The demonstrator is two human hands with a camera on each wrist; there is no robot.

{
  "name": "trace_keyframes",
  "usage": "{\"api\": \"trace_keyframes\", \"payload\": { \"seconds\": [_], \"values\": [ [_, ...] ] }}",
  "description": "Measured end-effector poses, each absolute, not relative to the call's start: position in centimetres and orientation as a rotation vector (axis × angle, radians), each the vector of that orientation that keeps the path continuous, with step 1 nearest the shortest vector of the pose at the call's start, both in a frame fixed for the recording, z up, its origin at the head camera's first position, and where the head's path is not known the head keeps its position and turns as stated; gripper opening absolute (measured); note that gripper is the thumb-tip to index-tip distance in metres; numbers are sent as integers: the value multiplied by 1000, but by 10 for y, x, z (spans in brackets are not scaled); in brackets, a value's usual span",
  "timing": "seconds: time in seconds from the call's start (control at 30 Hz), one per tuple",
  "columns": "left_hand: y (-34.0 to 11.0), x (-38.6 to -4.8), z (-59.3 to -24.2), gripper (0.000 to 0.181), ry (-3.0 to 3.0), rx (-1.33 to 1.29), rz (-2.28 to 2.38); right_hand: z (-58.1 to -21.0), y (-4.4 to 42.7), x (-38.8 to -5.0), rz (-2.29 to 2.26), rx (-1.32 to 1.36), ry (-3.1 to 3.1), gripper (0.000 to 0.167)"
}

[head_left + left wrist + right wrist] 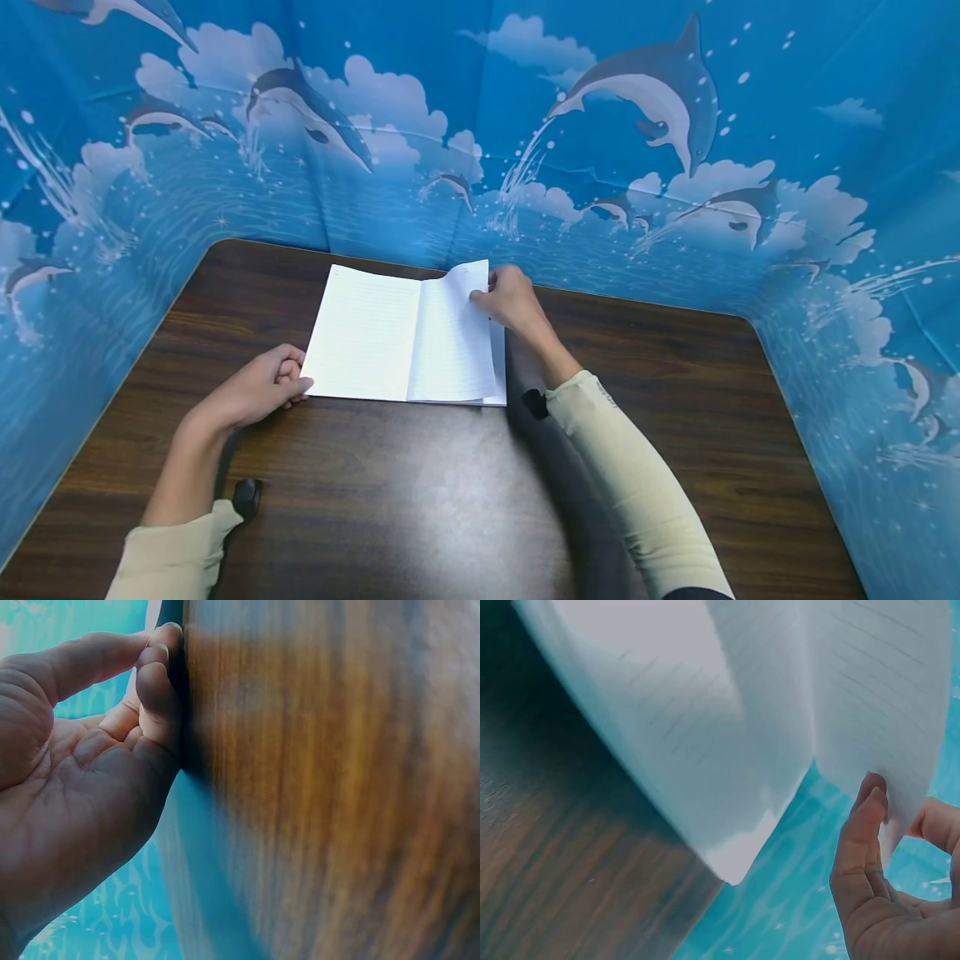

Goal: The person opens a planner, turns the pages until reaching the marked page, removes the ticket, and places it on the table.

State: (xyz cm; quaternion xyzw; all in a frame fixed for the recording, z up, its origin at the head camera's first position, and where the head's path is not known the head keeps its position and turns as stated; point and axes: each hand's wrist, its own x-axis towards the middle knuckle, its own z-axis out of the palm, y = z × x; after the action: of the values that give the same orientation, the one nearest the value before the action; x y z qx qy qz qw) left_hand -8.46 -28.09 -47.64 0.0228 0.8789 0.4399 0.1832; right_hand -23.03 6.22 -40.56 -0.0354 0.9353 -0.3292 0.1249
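An open notebook (363,333) with lined white pages lies near the table's far edge. My right hand (512,300) pinches the upper outer part of a right-hand page (453,342), lifting it so that it curves above the pages below. In the right wrist view, this raised page (877,690) is held between the thumb and fingers of the right hand (900,877). At the notebook's lower left corner, my left hand (262,387) grips the edge between thumb and curled fingers. The left wrist view shows the left hand (90,750) with thumb and fingertips meeting; the notebook is barely visible there.
The dark wood-grain table (390,500) extends around the notebook on all sides. Behind it and at both sides hangs a blue curtain (420,125) printed with dolphins and waves. Black wrist devices show at the left cuff (247,498) and right cuff (535,404).
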Motion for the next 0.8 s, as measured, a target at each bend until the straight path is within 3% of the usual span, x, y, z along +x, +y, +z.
{"api": "trace_keyframes", "payload": {
  "seconds": [0.2, 0.43, 0.8],
  "values": [
    [-282, -83, -474, 31, 2480, 43, 1235, -396, 49, -226, -1067, -207, 2658, 47],
    [-282, -83, -475, 30, 2480, 55, 1248, -388, 34, -221, -1242, -218, 2550, 18],
    [-280, -83, -475, 31, 2472, 56, 1272, -381, 16, -221, -1331, -176, 2463, 19]
  ]
}}
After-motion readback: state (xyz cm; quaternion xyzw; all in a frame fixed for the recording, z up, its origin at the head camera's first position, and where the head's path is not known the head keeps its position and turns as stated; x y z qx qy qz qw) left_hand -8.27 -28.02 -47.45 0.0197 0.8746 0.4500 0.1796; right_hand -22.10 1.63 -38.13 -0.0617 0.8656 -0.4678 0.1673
